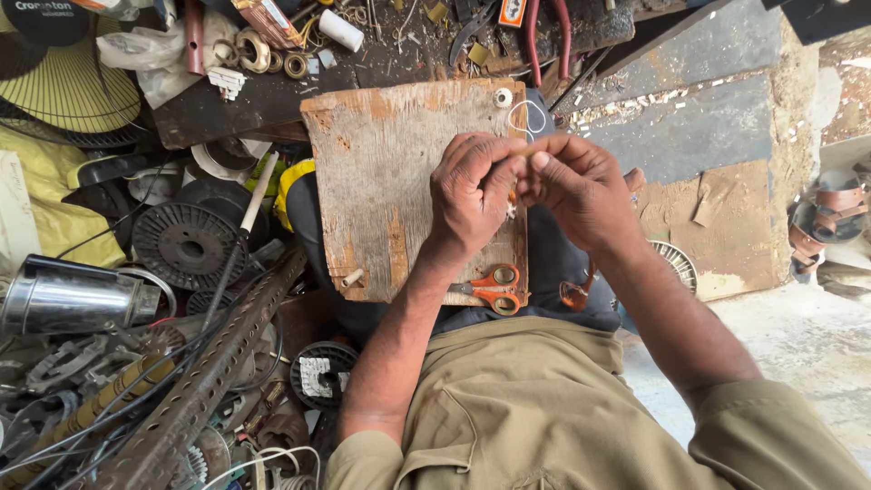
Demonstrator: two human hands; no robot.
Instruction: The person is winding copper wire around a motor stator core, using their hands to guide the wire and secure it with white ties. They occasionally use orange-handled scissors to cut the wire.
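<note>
My left hand [472, 195] and my right hand [581, 186] meet above a worn wooden board [381, 172] that lies on my lap. Both pinch one small pale object [519, 181] between their fingertips; the fingers hide most of it, so I cannot tell what it is. A pair of orange-handled scissors [490, 289] lies on the board's near edge, just below my left wrist. A small white ring [503, 98] with a thin wire loop sits at the board's far right corner.
A black wire spool [186, 243], a perforated metal angle bar [213, 367] and a metal cylinder [68, 295] crowd the left. A fan guard [63, 86] lies at far left. Tools and rings litter the dark bench [272, 91] beyond. Concrete floor [807, 345] at right.
</note>
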